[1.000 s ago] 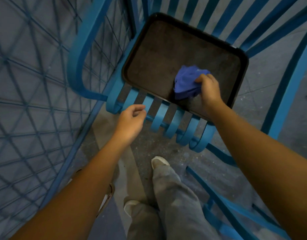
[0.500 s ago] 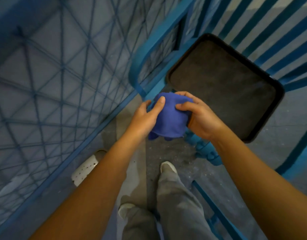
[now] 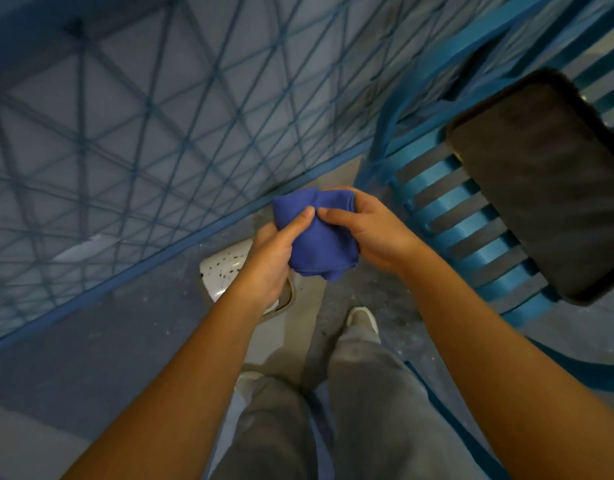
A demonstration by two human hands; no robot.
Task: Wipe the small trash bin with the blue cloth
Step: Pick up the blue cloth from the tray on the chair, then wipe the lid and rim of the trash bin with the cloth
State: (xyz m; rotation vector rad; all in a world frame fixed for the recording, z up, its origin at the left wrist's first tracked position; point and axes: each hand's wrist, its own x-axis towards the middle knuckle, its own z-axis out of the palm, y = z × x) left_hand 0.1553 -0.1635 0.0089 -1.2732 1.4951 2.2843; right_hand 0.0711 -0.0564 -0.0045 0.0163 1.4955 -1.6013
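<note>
Beside a blue lattice fence, the blue cloth is held bunched between both hands at the middle of the view, above a concrete floor. The left hand is closed on the cloth's left side, its thumb laid across the front; the right hand is closed on the right side, thumb tip nearly meeting the other. The small trash bin, dark and rectangular with rounded corners, is seen at right on a blue slatted chair, well apart from the cloth and untouched by either grip. Only a dull, dark surface is shown on the bin; whether it is the inside or the underside cannot be told, and no contents can be made out. A white perforated object is partly hidden behind the left wrist on the floor. Grey trousers and pale shoes are seen below.
</note>
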